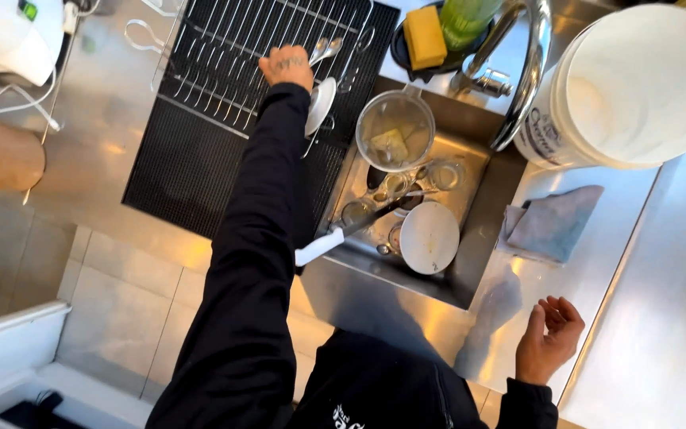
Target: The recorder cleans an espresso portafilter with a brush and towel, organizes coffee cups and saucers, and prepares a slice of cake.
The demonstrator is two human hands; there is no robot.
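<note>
My left hand (286, 65) reaches out over the black wire drying rack (224, 71), its fingers curled at the upper edge of a small white plate (321, 103) that stands tilted on the rack. Two spoons (325, 49) lie just right of that hand. My right hand (549, 338) hovers open and holding nothing above the steel counter (518, 302), near its front edge. Between the hands is the sink (470, 270), which holds a clear jug (395, 131), several glasses, a white-handled knife (319, 245) and a round white plate (430, 237).
A chrome tap (522, 71) arches over the sink. A large white bucket (637, 83) stands on the right, with a grey cloth (553, 222) in front of it. A yellow sponge (424, 36) and a green bottle (466, 16) sit behind the sink. A white appliance (9, 36) is at the far left.
</note>
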